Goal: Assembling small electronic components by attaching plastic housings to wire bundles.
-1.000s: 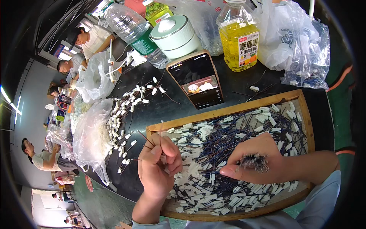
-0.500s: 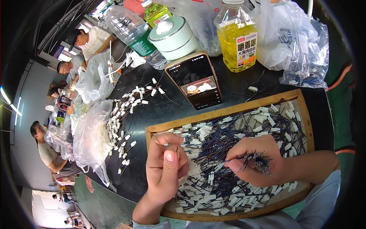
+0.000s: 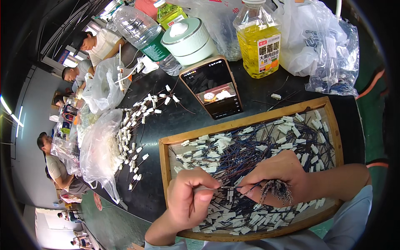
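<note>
My right hand point(image 3: 287, 175) is closed around a bundle of thin dark wires point(image 3: 276, 192), whose small metal ends fan out at the palm side. Thumb and forefinger of that hand also pinch a single wire pointing left. My left hand point(image 3: 189, 200) is closed in a pinch on a thin brownish wire, mostly hidden by the fingers. The fingertips of both hands nearly meet, with a slim stretch of wire point(image 3: 229, 187) between them. Below lies a wooden-framed tray point(image 3: 163, 160) full of dark wires with white connectors point(image 3: 254, 218).
Beyond the tray a phone point(image 3: 212, 88) leans against a pale green round container point(image 3: 187, 41). A bottle of yellow drink point(image 3: 259, 46) and plastic bags point(image 3: 333, 50) stand behind. More white connectors point(image 3: 135, 125) lie left, beside a clear bag point(image 3: 100, 146). Several people sit farther left.
My left hand has come down and right, its fingertips now close to the right hand's. The right hand has turned slightly, still holding the bundle.
</note>
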Demonstrator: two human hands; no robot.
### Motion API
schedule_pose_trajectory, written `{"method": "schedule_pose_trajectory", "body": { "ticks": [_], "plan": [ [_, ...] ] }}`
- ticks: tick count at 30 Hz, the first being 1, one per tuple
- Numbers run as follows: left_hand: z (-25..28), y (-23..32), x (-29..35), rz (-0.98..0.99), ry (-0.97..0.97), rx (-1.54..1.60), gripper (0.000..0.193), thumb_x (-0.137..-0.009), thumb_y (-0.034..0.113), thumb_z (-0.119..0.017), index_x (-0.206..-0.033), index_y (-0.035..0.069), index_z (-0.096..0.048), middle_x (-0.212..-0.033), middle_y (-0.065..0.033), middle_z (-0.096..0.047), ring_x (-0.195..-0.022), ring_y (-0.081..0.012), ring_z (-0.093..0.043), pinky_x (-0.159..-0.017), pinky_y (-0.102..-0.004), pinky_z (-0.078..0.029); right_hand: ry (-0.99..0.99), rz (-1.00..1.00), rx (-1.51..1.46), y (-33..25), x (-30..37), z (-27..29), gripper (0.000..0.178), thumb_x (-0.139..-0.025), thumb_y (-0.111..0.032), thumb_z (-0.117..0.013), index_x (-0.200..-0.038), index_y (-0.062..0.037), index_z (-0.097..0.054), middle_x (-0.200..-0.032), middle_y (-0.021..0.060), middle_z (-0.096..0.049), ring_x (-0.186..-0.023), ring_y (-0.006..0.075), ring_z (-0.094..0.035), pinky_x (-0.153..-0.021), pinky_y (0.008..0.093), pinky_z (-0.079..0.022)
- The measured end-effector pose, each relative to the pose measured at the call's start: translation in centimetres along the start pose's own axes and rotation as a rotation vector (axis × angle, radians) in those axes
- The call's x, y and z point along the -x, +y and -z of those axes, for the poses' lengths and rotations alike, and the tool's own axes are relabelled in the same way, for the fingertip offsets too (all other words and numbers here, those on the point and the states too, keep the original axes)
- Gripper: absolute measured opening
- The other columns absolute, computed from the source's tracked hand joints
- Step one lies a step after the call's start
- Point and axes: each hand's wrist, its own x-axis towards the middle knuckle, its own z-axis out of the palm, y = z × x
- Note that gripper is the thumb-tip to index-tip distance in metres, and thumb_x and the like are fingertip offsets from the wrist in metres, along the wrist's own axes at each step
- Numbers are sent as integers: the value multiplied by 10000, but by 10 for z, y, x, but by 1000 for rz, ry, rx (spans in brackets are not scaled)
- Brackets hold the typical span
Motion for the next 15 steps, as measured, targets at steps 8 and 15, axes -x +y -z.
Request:
{"method": "schedule_pose_trajectory", "body": {
  "ticks": [8, 15],
  "plan": [
    [-7, -3, 1, -110, -25, -12, 236, -951, 158, -454, -1056, -48, -412, -832, -167, -573, -611, -153, -519, -559, -262, -434, -4, 44, -10, 2, 2, -1, 217, -784, -135, -713, -980, -54, -668, -828, 82, -678, -692, 222, -664, -593, 278, -513],
    [-5, -4, -1, -138, -39, -34, 217, -940, 125, -472, -1059, -48, -418, -808, -160, -580, -584, -153, -530, -533, -257, -435, -59, 39, 5, 1, 1, 1, 226, -797, -166, -702, -986, -49, -666, -832, 78, -676, -690, 226, -659, -596, 279, -512]
  ]
}}
